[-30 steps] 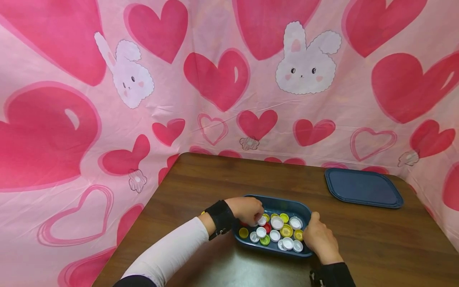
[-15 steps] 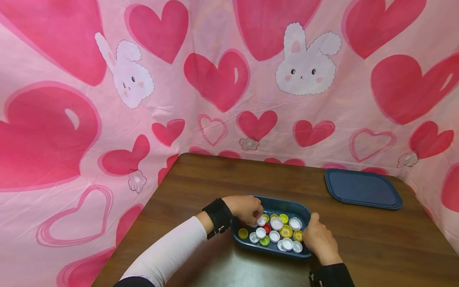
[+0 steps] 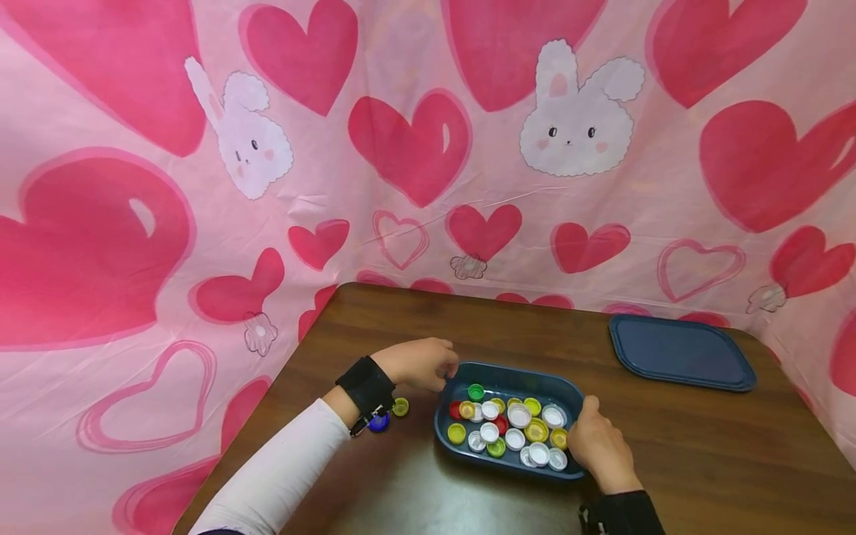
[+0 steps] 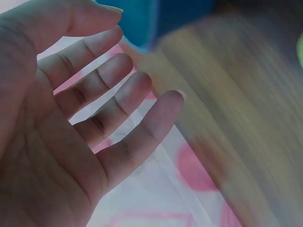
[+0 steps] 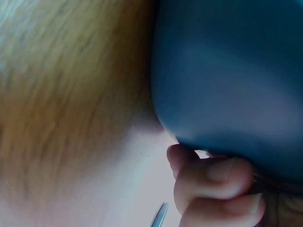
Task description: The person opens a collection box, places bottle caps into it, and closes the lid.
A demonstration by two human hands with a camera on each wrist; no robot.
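Observation:
A deep dark-blue container (image 3: 498,467) on the table holds several bottle caps: white, yellow, red and green. My right hand (image 3: 600,446) grips its right end; in the right wrist view, curled fingers (image 5: 215,182) sit under the container's rim. My left hand (image 3: 421,364) is just outside the container's left end, holding nothing, its fingers loosely bent and spread in the left wrist view. A green cap (image 3: 475,391) lies near the container's back left, and an orange cap (image 3: 467,410) sits by a red cap (image 3: 456,410).
Left of the container, beside my left wrist, a blue cap (image 3: 378,422) and a yellow cap (image 3: 400,406) lie on the wooden table (image 3: 401,475). A flat dark-blue tray (image 3: 682,353) lies at the back right. A pink heart-patterned cloth (image 3: 495,319) hangs behind the table.
My left hand has come out of the container to the left. The green, orange and red caps at its left end and the two loose caps now show. The right hand keeps its grip.

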